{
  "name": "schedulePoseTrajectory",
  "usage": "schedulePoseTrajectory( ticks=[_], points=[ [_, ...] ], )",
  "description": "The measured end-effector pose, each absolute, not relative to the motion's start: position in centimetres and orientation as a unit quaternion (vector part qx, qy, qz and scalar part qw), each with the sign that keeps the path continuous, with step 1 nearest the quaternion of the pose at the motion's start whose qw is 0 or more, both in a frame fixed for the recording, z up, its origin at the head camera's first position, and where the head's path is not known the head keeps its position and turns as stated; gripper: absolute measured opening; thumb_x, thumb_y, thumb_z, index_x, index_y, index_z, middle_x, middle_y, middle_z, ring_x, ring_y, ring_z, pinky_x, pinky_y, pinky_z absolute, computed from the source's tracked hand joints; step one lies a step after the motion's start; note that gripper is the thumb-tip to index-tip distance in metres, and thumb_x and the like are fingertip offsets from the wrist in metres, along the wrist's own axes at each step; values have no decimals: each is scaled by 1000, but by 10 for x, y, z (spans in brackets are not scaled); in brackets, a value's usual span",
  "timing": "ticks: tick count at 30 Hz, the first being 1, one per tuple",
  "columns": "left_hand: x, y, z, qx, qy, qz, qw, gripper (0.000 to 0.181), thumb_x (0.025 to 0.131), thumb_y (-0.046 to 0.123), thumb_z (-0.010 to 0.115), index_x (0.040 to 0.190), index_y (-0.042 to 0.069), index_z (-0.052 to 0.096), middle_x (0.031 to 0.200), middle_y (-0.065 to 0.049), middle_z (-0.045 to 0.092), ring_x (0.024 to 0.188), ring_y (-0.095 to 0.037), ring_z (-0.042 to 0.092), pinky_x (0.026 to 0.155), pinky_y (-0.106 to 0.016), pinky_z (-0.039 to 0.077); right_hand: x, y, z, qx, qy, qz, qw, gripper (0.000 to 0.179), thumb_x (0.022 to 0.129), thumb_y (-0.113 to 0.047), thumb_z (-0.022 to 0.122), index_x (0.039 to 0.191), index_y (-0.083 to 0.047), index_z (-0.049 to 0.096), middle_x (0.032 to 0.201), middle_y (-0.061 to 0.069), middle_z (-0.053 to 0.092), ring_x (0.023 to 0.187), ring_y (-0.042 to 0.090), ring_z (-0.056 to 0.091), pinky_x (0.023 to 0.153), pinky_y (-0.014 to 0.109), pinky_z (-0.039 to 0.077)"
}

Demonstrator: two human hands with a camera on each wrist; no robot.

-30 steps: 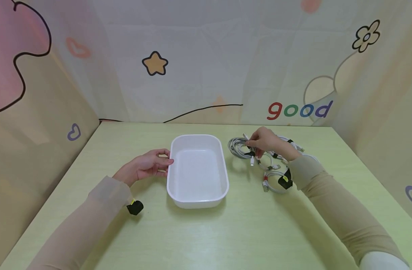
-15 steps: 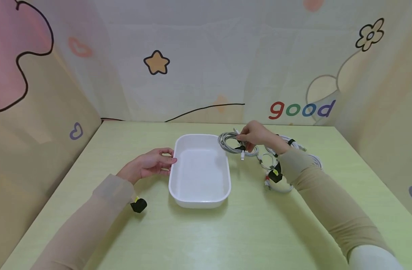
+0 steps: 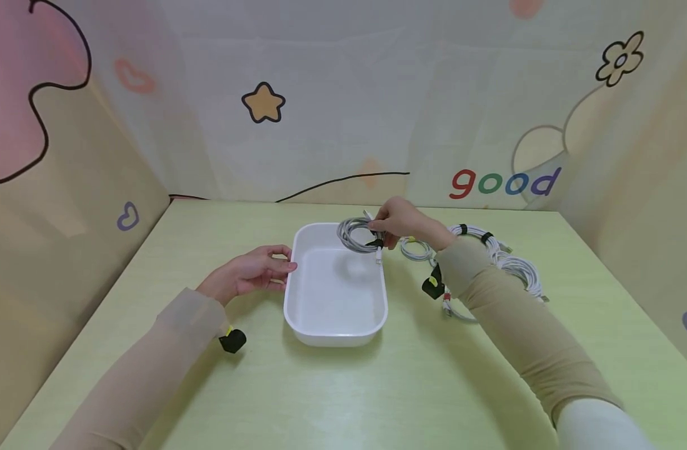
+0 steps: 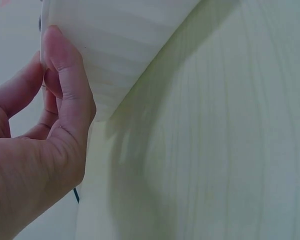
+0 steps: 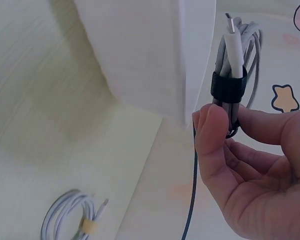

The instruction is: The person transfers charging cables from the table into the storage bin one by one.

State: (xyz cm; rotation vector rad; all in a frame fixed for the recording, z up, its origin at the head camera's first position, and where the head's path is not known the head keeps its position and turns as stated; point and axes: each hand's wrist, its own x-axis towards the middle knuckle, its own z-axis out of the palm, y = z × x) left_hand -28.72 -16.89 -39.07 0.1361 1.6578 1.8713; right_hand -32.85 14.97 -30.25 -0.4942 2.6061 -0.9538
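Observation:
A white rectangular plastic tub (image 3: pixel 334 294) stands mid-table. My left hand (image 3: pixel 255 272) pinches its left rim between thumb and fingers; the left wrist view shows the hand (image 4: pixel 55 115) at the tub's outer wall (image 4: pixel 115 40). My right hand (image 3: pixel 402 222) pinches a coiled grey cable (image 3: pixel 354 236) by its bound side, over the tub's far right corner. In the right wrist view, a black strap binds this cable (image 5: pixel 233 57), its white plug pointing up, above the thumb and fingers of the right hand (image 5: pixel 255 170).
Right of the tub lie several more coiled cables: a small one with a yellow tie (image 3: pixel 416 250), a white one with black straps (image 3: pixel 475 232), another white coil (image 3: pixel 520 272) and one with a red tie (image 3: pixel 461 315), partly behind the right sleeve. A printed cloth (image 3: pixel 343 112) hangs behind the table.
The right hand has carried the grey cable leftward from the group of cables to above the tub. The left hand stays at the tub's rim. The small yellow-tied coil has come into sight.

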Motion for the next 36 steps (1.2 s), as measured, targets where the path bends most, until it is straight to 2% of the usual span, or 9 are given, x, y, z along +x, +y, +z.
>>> schedulePoseTrajectory(
  ticks=[6,9,19,27,36],
  points=[
    [-289,-170,-392,57,635,704,313,10,103,-1,56,109,4,50,89,-6,62,75,-18,64,68,-30,59,-334,131,-305,-169,909,-341,168,26,103,-9,63,106,16,69,63,8,66,48,11,62,55,27,58],
    [-290,-170,-393,55,635,705,312,10,103,-2,55,109,5,50,88,-6,63,75,-18,64,67,-30,59,-335,123,-305,-172,907,-344,173,25,102,-8,64,104,16,69,64,8,66,48,11,62,57,29,59],
    [-289,-168,-389,54,631,709,310,10,103,-2,55,107,5,50,86,-6,63,71,-17,64,68,-31,59,-339,99,-312,-175,905,-340,186,22,102,-8,64,101,14,70,64,9,66,47,10,62,51,24,56],
    [-288,-168,-390,51,632,709,308,10,103,-3,54,105,6,51,86,-6,62,72,-17,64,66,-31,58,-341,87,-318,-173,912,-316,196,22,101,-8,65,101,13,71,64,11,67,47,11,61,50,23,56],
    [-289,-169,-392,59,625,712,313,9,103,-3,54,108,2,49,86,-7,62,72,-16,64,67,-30,58,-343,78,-322,-165,912,-307,219,21,102,-7,64,102,14,69,66,12,66,48,12,62,55,27,59]
  ],
)
